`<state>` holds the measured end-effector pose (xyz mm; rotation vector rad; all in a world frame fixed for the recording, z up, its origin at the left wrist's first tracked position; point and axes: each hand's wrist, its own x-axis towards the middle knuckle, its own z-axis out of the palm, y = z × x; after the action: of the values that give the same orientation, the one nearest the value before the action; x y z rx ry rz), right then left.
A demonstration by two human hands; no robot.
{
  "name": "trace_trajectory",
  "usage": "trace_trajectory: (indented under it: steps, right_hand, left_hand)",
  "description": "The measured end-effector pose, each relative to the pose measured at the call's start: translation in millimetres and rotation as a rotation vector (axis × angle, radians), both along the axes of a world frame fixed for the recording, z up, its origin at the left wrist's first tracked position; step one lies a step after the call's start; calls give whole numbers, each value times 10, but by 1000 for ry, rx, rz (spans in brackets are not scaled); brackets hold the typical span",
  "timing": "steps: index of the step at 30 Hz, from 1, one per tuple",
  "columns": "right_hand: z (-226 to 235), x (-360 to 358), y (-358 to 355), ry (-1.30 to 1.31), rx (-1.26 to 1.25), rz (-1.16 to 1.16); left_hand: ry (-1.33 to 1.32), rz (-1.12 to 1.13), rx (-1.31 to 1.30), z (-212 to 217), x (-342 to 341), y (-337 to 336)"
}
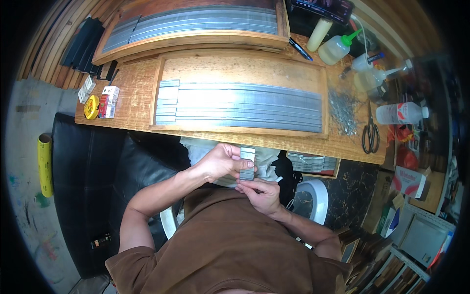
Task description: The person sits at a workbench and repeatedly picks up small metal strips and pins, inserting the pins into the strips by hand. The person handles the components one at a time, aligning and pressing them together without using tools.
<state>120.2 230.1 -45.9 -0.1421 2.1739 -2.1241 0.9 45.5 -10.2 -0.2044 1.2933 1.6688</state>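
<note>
The left hand has its grip closed around a small banded block of grey metal strips, thumb laid across its face, held upright just off the near edge of the table and above the person's lap. At the block's near end the right hand has its thumb and fingertips drawn close together, seemingly touching it, though I cannot tell whether that grip actually pinches the block. Beyond, on the table, a shallow wooden tray holds long rows of grey strips, with black-handled scissors to its right.
</note>
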Motion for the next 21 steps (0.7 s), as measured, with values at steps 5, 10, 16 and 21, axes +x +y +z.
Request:
trace_trajectory:
  steps: [5,10,16,21]
  right_hand:
    - [445,-336,278,189,314,257]
    - [1129,-915,274,450,428,149]
    - [1110,-1349,68,521,215,199]
    - [1113,-1358,40,457,214,196]
  left_hand:
    - [486,118,82,8,208,-82]
    - [1375,108,-126,491,65,-150]
    - [1526,130,-199,551,-218,-128]
    - [1283,120,-77,450,-251,-167]
